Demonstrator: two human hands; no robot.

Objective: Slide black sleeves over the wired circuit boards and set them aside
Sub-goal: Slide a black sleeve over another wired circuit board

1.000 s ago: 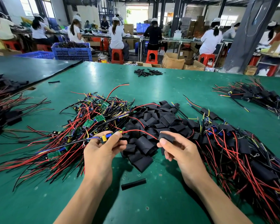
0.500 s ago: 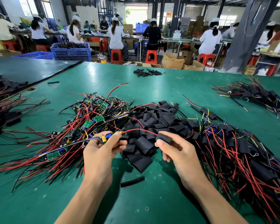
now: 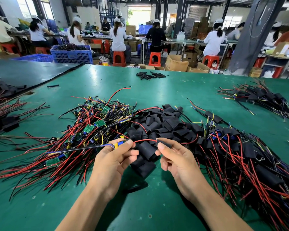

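1. The left hand [image 3: 113,157] pinches a wired circuit board [image 3: 118,145] between thumb and forefinger. The board's yellow and blue parts show just past the fingertips.
2. The right hand [image 3: 175,159] pinches a black sleeve [image 3: 163,143] between thumb and forefinger, with one end turned toward the board.
3. A red wire [image 3: 143,140] runs from the board across the gap between the hands to that end of the sleeve. A second ago it bowed and dipped toward the sleeve; now it lies flatter and its tip meets the sleeve's edge. Whether the tip is already inside, I cannot tell.
4. This looks like the start of threading. The board is still bare, so nothing is ready to set aside yet.
5. Beyond the hands, the pile of loose sleeves [image 3: 158,124] lies just behind the fingers. The heap of bare boards [image 3: 93,124] is to the left and the sleeved boards [image 3: 232,147] are to the right. All lie on the green mat [image 3: 157,90] as before.
6. No brand or lettering can be read on the board or the sleeve. A cardboard box [image 3: 176,63] past the table's far edge bears marks too small to read.
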